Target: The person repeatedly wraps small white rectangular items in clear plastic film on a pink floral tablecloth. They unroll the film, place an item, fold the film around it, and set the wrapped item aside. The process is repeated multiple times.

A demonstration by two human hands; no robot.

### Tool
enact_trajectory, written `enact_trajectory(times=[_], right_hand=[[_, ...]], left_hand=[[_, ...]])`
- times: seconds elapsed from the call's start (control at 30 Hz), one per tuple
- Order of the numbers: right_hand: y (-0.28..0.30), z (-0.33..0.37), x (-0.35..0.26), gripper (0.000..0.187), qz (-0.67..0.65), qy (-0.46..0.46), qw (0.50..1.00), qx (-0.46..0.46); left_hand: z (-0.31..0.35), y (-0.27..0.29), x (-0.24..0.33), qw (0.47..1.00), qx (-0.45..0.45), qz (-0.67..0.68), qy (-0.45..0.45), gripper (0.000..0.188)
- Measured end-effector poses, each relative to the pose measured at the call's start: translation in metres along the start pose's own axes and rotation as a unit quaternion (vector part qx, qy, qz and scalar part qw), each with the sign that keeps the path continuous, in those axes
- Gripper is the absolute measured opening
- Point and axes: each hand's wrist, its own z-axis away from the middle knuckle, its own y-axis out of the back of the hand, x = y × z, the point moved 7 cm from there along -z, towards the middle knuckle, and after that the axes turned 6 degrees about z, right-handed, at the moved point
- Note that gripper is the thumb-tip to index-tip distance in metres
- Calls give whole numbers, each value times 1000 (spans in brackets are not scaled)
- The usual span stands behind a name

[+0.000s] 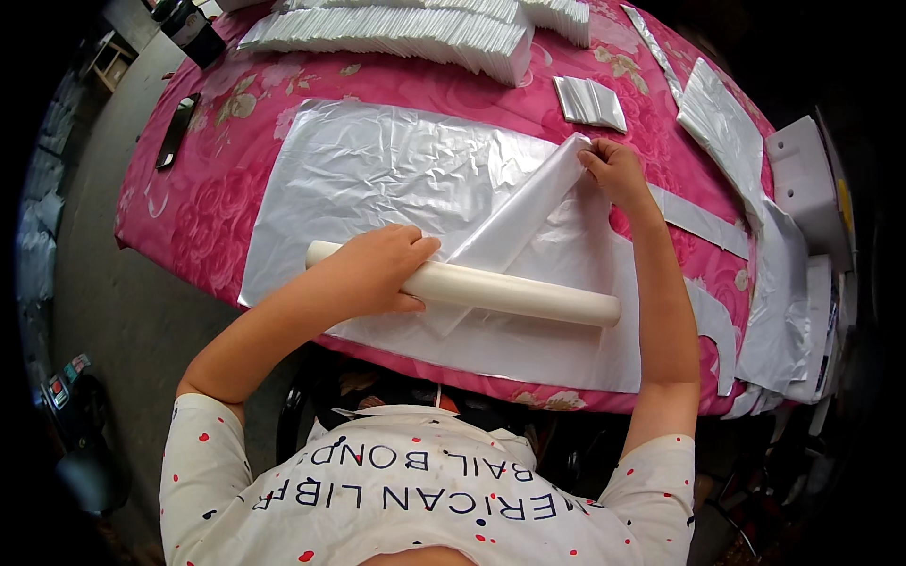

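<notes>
A smooth cream-coloured roller tube (pixel 519 291) lies across a large stack of thin, whitish plastic sheets (pixel 377 156) on the table. My left hand (pixel 373 269) wraps round the tube left of its middle, thumb toward me. At the upper right, my right hand (pixel 613 170) pinches the corner of a plastic sheet (pixel 528 212). That sheet is lifted and folded over diagonally, its lower part running down to the tube near my left hand. Wrinkles cover the far part of the stack.
Rows of folded white packets (pixel 406 40) line the far edge, with a small pile (pixel 590 102) nearer. A phone (pixel 178 132) and dark jar (pixel 189 30) are at left. Loose plastic sheeting (pixel 727 123) and white boxes (pixel 802 179) stand right. Pink floral cloth (pixel 203 222) covers the table.
</notes>
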Motion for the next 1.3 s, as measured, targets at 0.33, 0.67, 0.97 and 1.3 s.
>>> enact_trajectory(times=[0.33, 0.67, 0.97, 1.3], right_hand=[[-8, -12, 9, 20, 58, -51, 994, -81], [-49, 125, -100, 52, 202, 187, 960, -48], [-26, 139, -62, 46, 300, 194, 932, 68], [-16, 169, -75, 49, 275, 213, 937, 11]], left_hand=[[28, -64, 37, 970, -94, 24, -223, 77], [47, -102, 75, 996, -61, 38, -55, 77], [53, -106, 88, 996, -66, 36, -52, 79], [40, -92, 65, 982, -119, 4, -144, 85]])
